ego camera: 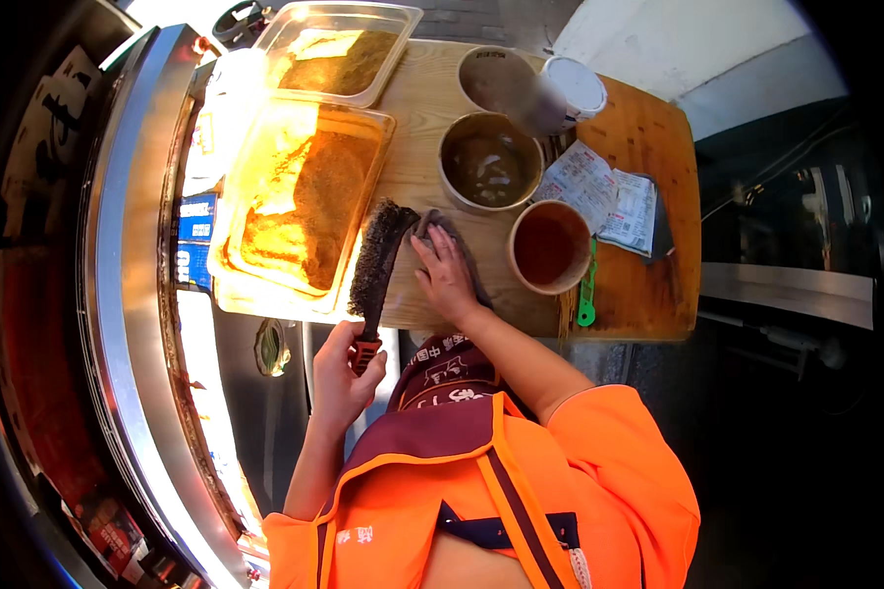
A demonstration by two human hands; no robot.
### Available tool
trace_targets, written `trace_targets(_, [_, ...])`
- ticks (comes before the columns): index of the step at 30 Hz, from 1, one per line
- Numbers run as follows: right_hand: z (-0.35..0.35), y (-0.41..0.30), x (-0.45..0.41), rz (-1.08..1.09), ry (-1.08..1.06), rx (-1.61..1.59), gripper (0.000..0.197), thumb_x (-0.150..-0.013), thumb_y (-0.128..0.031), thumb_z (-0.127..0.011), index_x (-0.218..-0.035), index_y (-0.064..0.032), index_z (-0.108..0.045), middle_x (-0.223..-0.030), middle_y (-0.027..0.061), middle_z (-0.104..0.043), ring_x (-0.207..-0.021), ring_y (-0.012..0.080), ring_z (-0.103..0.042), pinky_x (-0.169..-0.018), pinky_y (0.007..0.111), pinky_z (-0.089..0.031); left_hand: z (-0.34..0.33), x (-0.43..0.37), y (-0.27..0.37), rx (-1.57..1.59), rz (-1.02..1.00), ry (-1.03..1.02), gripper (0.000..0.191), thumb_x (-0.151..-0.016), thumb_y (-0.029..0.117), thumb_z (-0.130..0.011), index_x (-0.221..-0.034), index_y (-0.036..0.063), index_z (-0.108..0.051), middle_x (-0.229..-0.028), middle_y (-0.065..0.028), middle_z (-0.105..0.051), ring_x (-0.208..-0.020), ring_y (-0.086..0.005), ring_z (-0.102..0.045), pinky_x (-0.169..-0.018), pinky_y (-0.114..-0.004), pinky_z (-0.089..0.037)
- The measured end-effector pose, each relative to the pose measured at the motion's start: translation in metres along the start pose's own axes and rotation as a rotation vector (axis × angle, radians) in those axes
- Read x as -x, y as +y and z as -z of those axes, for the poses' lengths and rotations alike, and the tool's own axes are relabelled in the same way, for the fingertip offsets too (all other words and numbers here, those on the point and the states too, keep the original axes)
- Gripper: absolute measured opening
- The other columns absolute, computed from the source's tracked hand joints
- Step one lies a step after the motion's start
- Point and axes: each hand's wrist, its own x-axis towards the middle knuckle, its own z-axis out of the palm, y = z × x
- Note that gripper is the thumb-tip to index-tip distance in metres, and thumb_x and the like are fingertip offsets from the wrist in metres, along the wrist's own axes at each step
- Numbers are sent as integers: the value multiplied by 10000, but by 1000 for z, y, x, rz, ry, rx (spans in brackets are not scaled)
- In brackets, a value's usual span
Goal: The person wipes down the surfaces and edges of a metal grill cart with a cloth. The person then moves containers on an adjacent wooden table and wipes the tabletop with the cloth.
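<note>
My left hand grips the red and black handle of a black bristle brush, its bristles turned toward a clear plastic tub of brown powder. Just right of the brush, my right hand lies with fingers spread on a dark grey cloth on the wooden table. The cloth is partly hidden under the hand. Right of it stand a bowl of reddish-brown contents and a larger container of dark liquid.
Another powder tub stands at the back left. At the back right are a blurred container and a white lidded bucket. Printed packets and a green-handled tool lie on the right. A metal-edged counter runs along my left.
</note>
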Motion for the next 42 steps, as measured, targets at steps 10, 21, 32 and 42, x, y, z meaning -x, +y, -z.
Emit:
trace_targets(10, [-11,25,36,94,81,-70,331,-838,-127,-534,-1159,-45,-524,-1209,118,-527,-1129,255,-482,-965,387,-360,-199,-158,126,-88,-355,-605,312,-760,183,-642,-974,-28,-556,-769,-73,-592,-704,-108,-546,-672,-270,-452])
trace_targets(21, [47,16,36,-122,-428,-700,505,-940,-308,-391,-1393,-104,-299,-1460,112,-247,-1338,233,-253,-1093,371,-204,-328,-170,139,-518,-300,-612,582,-741,327,-668,-1153,-22,-452,-1009,-197,-609,-941,-332,-597,-778,-400,-475])
trace_targets(32, [45,17,36,165,-207,-29,529,-708,-167,-695,-1205,-127,-521,-1315,116,-414,-1257,282,-359,-1047,486,-255,16,-84,0,-258,-187,672,282,-814,143,-646,-1040,1,-554,-1072,-119,-533,-845,-190,-573,-697,-305,-491])
trace_targets(42, [33,4,26,160,-183,-9,540,-723,-149,-674,-1235,-126,-505,-1330,129,-401,-1253,302,-358,-1049,495,-246,99,-100,-134,426,465,585,429,-778,279,-685,-968,-66,-517,-833,-149,-597,-564,-183,-627,-466,-255,-496])
